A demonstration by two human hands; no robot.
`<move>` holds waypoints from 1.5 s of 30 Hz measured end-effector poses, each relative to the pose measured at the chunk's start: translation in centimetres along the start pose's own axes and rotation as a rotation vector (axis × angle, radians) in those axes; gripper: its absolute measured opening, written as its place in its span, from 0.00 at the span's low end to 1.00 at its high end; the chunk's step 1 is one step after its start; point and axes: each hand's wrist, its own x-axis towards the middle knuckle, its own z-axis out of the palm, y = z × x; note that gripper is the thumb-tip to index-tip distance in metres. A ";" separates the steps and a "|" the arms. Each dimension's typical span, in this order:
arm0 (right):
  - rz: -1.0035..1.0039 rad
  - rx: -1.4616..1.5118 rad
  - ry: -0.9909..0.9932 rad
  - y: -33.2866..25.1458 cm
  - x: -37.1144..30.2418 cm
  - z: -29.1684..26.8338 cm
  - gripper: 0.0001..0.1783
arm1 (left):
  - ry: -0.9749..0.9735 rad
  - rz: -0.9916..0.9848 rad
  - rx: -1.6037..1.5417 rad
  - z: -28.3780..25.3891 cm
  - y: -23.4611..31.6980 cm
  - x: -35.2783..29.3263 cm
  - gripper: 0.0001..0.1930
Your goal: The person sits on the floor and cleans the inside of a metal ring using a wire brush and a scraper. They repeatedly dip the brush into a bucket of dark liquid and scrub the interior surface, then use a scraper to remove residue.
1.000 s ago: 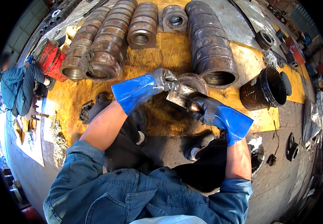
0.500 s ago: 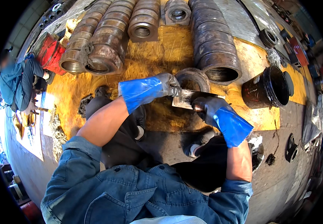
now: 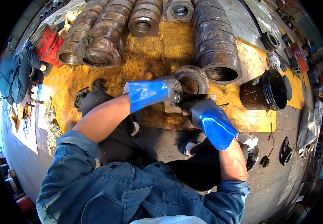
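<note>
A blocky metal piece with a squared edge (image 3: pixel 172 107) is tilted low in front of me, largely covered by my gloves. My left hand (image 3: pixel 172 90), in a black and blue rubber glove, is closed at its upper left edge. Across its near face lies my right hand (image 3: pixel 202 114), gloved alike, with fingers curled. What that hand grips is hidden; a thin dark piece (image 3: pixel 224 105) pokes out to its right. Just beyond the block lies a thick metal ring (image 3: pixel 205 79), its opening facing up.
Rows of stacked metal rings (image 3: pixel 215 44) lie at the back. A black-smeared bucket (image 3: pixel 253 93) leans at right. A red bucket (image 3: pixel 49 46) and a crouching person (image 3: pixel 14 74) are at far left. Dark rags (image 3: pixel 81 98) lie near my left knee, on yellow, oily sheeting (image 3: pixel 150 56).
The block has tipped, so its pale face shows less. My right hand has slid left over it, and my left hand has dropped slightly and turned knuckles toward the right. The view has shifted a little.
</note>
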 end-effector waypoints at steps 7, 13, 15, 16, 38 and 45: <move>-0.081 -0.062 -0.010 -1.1 1.2 0.8 0.16 | 0.005 0.014 -0.017 0.8 0.3 0.7 0.09; -0.157 -0.192 0.062 -2.1 3.3 3.2 0.16 | 0.006 0.082 -0.392 2.1 -2.6 2.9 0.10; -0.183 -0.248 0.113 -2.9 4.2 4.2 0.16 | 0.036 0.120 -0.216 2.2 -2.7 3.1 0.10; -0.189 -0.274 0.144 -3.2 4.5 4.7 0.16 | 0.056 0.139 -0.053 2.2 -2.2 3.1 0.10; 0.248 0.016 -0.147 0.8 3.0 3.0 0.19 | 0.145 0.218 -0.933 0.7 -5.0 6.5 0.07; 0.316 0.778 0.722 5.3 1.0 4.1 0.15 | 0.095 0.143 -0.711 -0.8 -5.5 5.3 0.06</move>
